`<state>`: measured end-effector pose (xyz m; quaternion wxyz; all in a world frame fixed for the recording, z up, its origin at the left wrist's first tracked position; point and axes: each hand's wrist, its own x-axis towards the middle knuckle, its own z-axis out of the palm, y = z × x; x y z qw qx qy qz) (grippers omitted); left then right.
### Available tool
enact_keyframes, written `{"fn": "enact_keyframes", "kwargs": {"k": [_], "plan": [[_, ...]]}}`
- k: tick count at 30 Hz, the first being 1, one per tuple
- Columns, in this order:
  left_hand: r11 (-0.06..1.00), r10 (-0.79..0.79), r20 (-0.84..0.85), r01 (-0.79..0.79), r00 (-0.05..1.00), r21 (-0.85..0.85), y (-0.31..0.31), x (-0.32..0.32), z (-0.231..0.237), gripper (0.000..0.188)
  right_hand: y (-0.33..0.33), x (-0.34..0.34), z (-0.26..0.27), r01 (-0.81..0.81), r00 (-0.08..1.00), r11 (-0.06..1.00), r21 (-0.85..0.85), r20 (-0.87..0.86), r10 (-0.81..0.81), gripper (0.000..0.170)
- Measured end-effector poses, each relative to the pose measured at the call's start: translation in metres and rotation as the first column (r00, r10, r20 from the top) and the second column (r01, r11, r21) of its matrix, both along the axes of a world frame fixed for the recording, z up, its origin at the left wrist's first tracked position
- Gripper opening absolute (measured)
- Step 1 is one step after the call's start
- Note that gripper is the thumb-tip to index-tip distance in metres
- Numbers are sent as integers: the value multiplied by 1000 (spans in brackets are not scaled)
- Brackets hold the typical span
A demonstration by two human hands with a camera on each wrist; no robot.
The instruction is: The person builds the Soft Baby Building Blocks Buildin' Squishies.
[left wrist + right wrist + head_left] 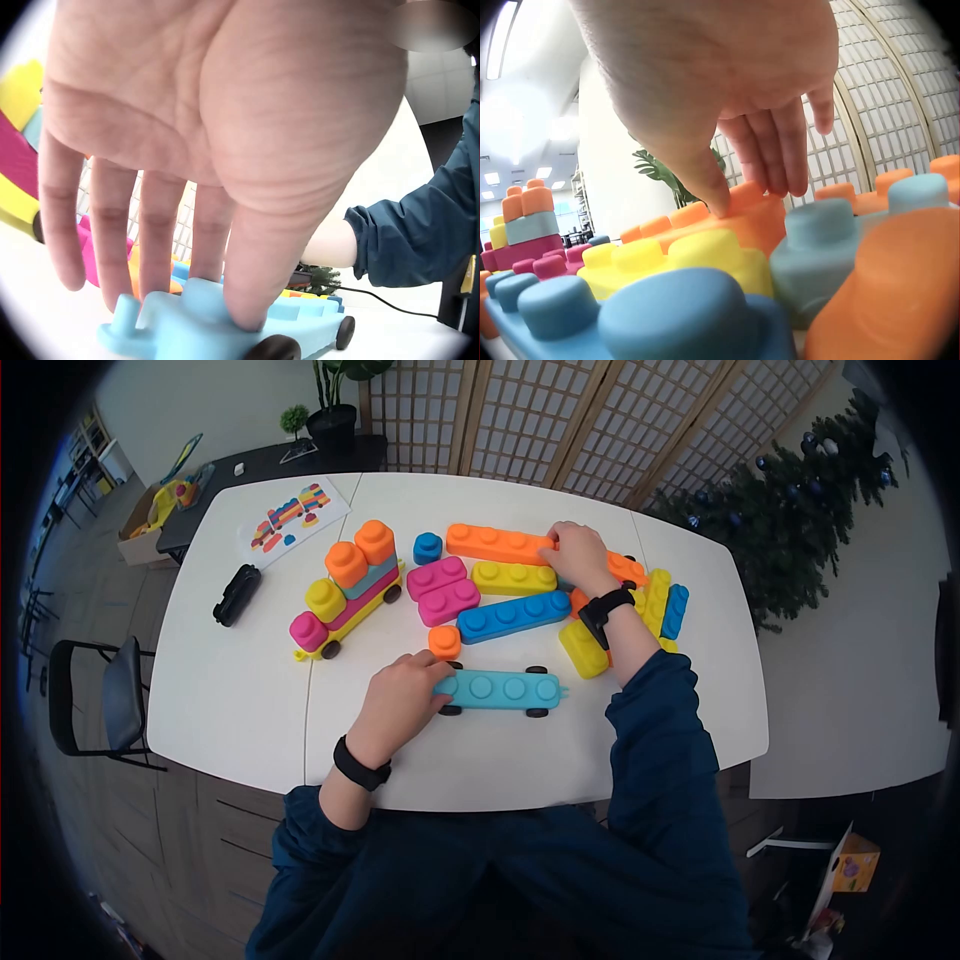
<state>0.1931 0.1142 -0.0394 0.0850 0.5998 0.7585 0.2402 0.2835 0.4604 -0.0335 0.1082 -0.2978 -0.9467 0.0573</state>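
Note:
Between thumb and fingers, my left hand [395, 702] grips the left end of a light blue wheeled block base [498, 690] near the table's front. The left wrist view shows the thumb on the near side of this base [292, 330], beside a black wheel. Farther back, my right hand [583, 555] pinches the right end of a long orange block [492, 542]. Seen from the right wrist, the thumb and fingertips straddle the end stud of that orange block [754, 225]. A yellow block [510, 578] and a long blue block [515, 616] lie in front of it.
A built block car [350, 605] stands at the left, next to a black object [237, 595] and a printed picture sheet [295, 518]. Pink blocks [440, 592], a small blue block [428, 547] and a small orange block [444, 642] lie mid-table. More yellow blocks [585, 649] crowd the right.

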Motion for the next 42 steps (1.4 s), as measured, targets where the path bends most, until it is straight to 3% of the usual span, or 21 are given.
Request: {"fn": "enact_keyframes", "kwargs": {"k": [3,8,10,11,13,15,20,25,28,42], "plan": [[1000,2,8,-2,1000,-19,-1,-1,2,31,-7,12,14,13,990,997,74,-141,-3,26],[999,-45,70,44,997,6,0,-7,14,40,-42,55,45,-37,904,995,-88,-427,-5,30],[986,13,150,-38,989,165,0,-10,21,50,-67,74,55,-41,887,986,-165,-460,-40,30],[986,11,151,-36,988,164,0,-9,25,50,-79,84,57,-50,867,970,-239,-492,-77,31],[916,81,284,-183,956,357,1,-7,32,56,-97,102,55,-77,858,966,-247,-509,-62,31],[902,81,338,-213,938,376,1,-8,33,57,-112,115,48,-142,826,945,-294,-561,-50,30],[907,-18,471,-184,882,379,1,-5,33,51,-144,135,32,-193,820,915,-354,-570,-48,30],[979,21,334,-88,942,186,-4,-7,27,38,-160,142,20,-144,866,912,-384,-495,-72,29],[969,63,360,-144,931,202,-6,-2,23,38,-165,144,8,-150,868,874,-463,-485,-108,30],[984,72,290,-115,954,134,-9,1,6,36,-168,148,-8,-170,883,832,-529,-456,-109,28]]}}
